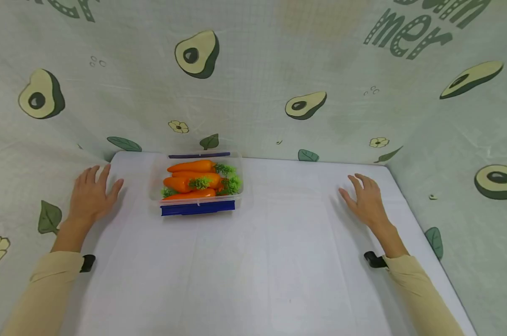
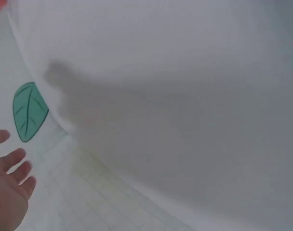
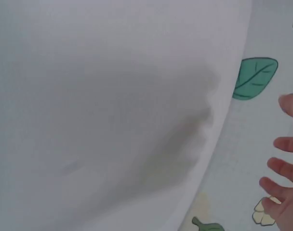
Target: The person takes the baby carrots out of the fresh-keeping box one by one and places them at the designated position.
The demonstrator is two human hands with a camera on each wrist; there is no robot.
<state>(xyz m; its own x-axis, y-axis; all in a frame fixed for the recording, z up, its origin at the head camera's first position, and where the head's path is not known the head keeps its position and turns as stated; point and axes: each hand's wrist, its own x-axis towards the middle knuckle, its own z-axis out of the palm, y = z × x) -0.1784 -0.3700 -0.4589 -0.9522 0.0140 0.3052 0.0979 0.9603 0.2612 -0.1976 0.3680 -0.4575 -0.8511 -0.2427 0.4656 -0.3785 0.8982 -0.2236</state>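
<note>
Orange carrots [image 1: 207, 177] lie in the blue-clipped box [image 1: 198, 208] on the table [image 1: 287, 252], head view, between my left hand [image 1: 89, 196], nearer, and right hand [image 1: 367, 203], neither touching: work seems unbegun or finished; left wrist: empty fingers [image 2: 11, 158] apart; right wrist: likewise apart, empty

L hand [image 1: 89, 196] & R hand [image 1: 368, 200] relaxed, well apart, fwd

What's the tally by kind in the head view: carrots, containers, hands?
Carrots: at least 4 (they overlap, exact count can't be told)
Container: 1
Hands: 2 (left hand, right hand)
Total: at least 7
</note>
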